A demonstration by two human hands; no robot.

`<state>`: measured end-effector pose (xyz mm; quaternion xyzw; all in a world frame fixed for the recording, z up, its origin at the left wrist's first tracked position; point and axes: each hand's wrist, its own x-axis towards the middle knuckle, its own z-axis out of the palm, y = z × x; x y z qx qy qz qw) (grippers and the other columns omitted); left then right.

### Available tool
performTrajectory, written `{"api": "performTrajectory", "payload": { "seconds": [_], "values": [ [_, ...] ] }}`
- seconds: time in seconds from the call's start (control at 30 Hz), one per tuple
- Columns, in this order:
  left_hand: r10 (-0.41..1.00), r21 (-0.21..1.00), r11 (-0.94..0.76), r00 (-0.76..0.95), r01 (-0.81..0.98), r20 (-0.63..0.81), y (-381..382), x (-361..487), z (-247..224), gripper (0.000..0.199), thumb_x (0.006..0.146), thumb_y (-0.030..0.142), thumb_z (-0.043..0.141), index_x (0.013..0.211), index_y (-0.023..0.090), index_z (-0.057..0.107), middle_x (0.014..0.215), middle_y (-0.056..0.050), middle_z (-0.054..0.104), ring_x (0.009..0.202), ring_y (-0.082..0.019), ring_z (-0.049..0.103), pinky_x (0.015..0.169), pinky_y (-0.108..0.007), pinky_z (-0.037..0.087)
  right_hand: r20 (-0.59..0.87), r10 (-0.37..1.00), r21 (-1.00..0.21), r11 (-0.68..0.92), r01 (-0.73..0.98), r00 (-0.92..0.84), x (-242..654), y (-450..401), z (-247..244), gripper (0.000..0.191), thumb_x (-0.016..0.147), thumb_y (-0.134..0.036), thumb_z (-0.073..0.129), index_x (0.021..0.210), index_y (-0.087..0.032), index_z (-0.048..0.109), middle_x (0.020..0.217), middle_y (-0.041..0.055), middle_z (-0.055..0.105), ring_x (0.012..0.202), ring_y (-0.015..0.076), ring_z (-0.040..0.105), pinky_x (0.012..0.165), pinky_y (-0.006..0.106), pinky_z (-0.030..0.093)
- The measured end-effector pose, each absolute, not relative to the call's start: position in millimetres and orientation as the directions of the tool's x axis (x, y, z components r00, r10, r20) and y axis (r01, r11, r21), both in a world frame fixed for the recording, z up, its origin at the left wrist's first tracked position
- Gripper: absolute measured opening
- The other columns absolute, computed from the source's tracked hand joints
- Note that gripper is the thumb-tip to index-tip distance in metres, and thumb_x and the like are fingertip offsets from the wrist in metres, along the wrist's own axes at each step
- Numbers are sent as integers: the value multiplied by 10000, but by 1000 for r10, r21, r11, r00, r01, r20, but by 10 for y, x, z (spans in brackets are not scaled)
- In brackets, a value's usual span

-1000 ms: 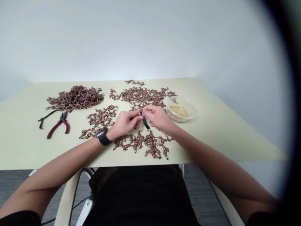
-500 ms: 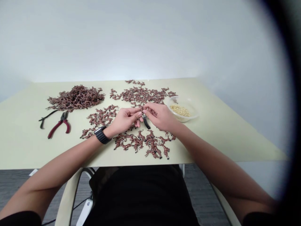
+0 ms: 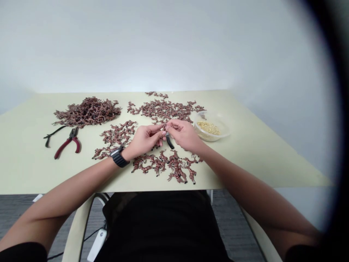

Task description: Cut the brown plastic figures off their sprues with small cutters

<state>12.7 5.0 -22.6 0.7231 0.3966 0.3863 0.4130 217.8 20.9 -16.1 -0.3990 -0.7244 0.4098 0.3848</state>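
A person's left hand [image 3: 144, 139] and right hand [image 3: 184, 135] meet above a pale green table [image 3: 247, 160], their fingertips closed together on a small black-tipped piece [image 3: 169, 142]; its exact shape is too small to tell. A black strap watch [image 3: 119, 157] circles the left wrist. Loose reddish-brown figurines [image 3: 163, 165] lie spread just below the hands, with a further scatter [image 3: 163, 111] beyond them and another patch [image 3: 117, 134] beside the left hand. Well left of that hand sit a dense heap of figurines [image 3: 87, 112], red-handled pliers [image 3: 68, 144] and a black-handled tool [image 3: 53, 134]. Just beyond the right hand, a clear plastic bowl [image 3: 225, 128] holds golden grains [image 3: 208, 128].
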Motion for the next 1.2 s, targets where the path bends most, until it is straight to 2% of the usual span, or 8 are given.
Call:
{"api": "performTrajectory", "payload": {
  "seconds": [0.13, 0.23, 0.33, 0.4, 0.6, 0.83, 1.0, 1.2],
  "values": [
    [877, 819, -444, 365, 364, 313, 54, 112, -236, 452, 993, 446, 667, 1338, 161, 729, 754, -31, 760, 632, -143, 683, 661, -254, 559, 6, 890, -994, 54, 93, -457, 2164, 214, -105, 210, 998, -404, 573, 870, -240, 542, 653, -56, 458, 447, 89, 281, 432, 271, 223],
    [896, 853, -402, 335, 333, 291, 99, 109, -234, 439, 985, 451, 671, 1292, 144, 732, 809, -62, 781, 660, -159, 715, 655, -267, 574, 74, 891, -947, 204, 248, -448, 2205, 217, -80, 281, 1033, -431, 515, 836, -233, 542, 652, -27, 504, 464, 103, 348, 457, 281, 267],
    [940, 919, -294, 253, 263, 228, 194, 69, -239, 365, 977, 432, 671, 1170, 126, 717, 815, -80, 770, 667, -169, 729, 633, -269, 578, 201, 868, -640, 467, 610, -454, 2263, 223, -126, 479, 1017, -485, 553, 629, -213, 478, 539, 9, 472, 479, 128, 391, 498, 307, 264],
    [965, 950, -219, 195, 221, 177, 270, 9, -250, 306, 962, 419, 684, 1077, 135, 688, 784, -67, 747, 624, -156, 707, 593, -255, 557, 145, 849, -405, 519, 752, -508, 2281, 219, -185, 556, 976, -522, 611, 547, -210, 443, 491, 30, 459, 464, 135, 385, 503, 323, 250],
    [987, 959, -126, 129, 254, 95, 414, -162, -301, 396, 922, 544, 736, 902, 163, 631, 576, 1, 626, 458, -106, 582, 477, -206, 425, 8, 841, -125, 538, 834, -541, 2262, 159, -203, 254, 946, -312, 577, 730, -184, 609, 738, 98, 662, 578, 186, 537, 542, 338, 311],
    [943, 950, -80, 331, 303, -26, 395, -146, -307, 417, 939, 551, 721, 970, 135, 736, 589, -29, 661, 504, -122, 630, 545, -237, 486, 319, 900, -429, 416, 802, -297, 2508, 357, -29, 424, 1113, -454, 326, 911, -193, 592, 848, 107, 679, 695, 215, 580, 638, 350, 380],
    [887, 954, -110, 460, 280, -33, 290, -72, -257, 524, 970, 547, 675, 632, 150, 628, 519, -29, 623, 462, -84, 546, 576, -233, 477, 213, 952, -766, 302, 567, -220, 2539, 468, -99, 503, 1087, -597, 363, 848, -215, 588, 699, 44, 607, 578, 178, 515, 566, 330, 367],
    [915, 993, 5, 401, 117, -51, 230, 24, -269, 492, 904, 520, 762, 622, 154, 593, 507, 13, 553, 437, -81, 521, 494, -224, 395, 346, 910, -713, 414, 565, -230, 2343, 335, -173, 426, 1099, -522, 360, 1008, -211, 637, 850, 76, 640, 701, 200, 584, 658, 366, 463]
  ]
}}
